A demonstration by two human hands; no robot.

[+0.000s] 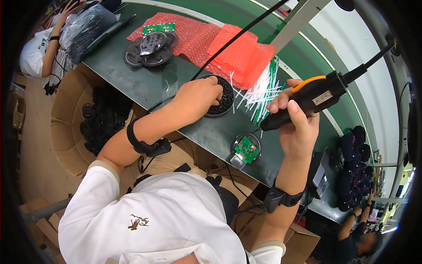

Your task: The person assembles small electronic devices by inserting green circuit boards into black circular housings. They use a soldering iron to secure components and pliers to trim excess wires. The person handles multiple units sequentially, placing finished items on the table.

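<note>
White shirt (176, 215) nearest; the right hand (301, 127) wraps a smooth black driver (323, 99), left hand (198, 97) touches grainy black bits (227, 99), its grip hidden.

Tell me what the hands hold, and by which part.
The right hand grips a black power screwdriver around its body. The left hand is at a dish of black pieces; whether it holds any is hidden.

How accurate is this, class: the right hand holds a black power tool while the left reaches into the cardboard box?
Wrong container: the head view shows the left hand at the round dish of black pieces. The right hand does hold the power tool.
</note>
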